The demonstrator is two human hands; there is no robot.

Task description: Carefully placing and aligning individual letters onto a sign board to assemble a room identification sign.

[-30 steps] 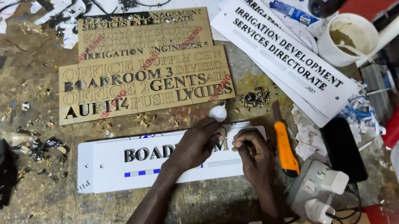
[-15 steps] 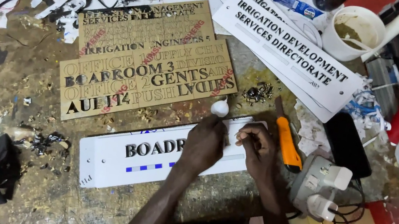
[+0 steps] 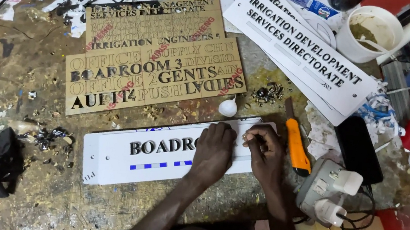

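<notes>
Pressing cut letters onto a white sign plate [image 3: 120, 159] lying on the counter [image 3: 18, 90] beneath both hands.

Left hand [image 3: 214, 152] lies flat, fingers together, on the plate; right hand [image 3: 263, 150] pinches something too small to identify. Judged risk: a slip would set a letter crooked; the orange utility knife [image 3: 296, 148] just right of that grip could get knocked.

A long white sign [image 3: 157, 153] with black letters and blue dashes lies nearest the person; just beyond it lie tan cut-out letter sheets [image 3: 155, 53]; beyond and right of it, white rectangular signs [image 3: 303, 51] lie slanted, stacked; a black phone [image 3: 359, 148] rests right of it.
</notes>
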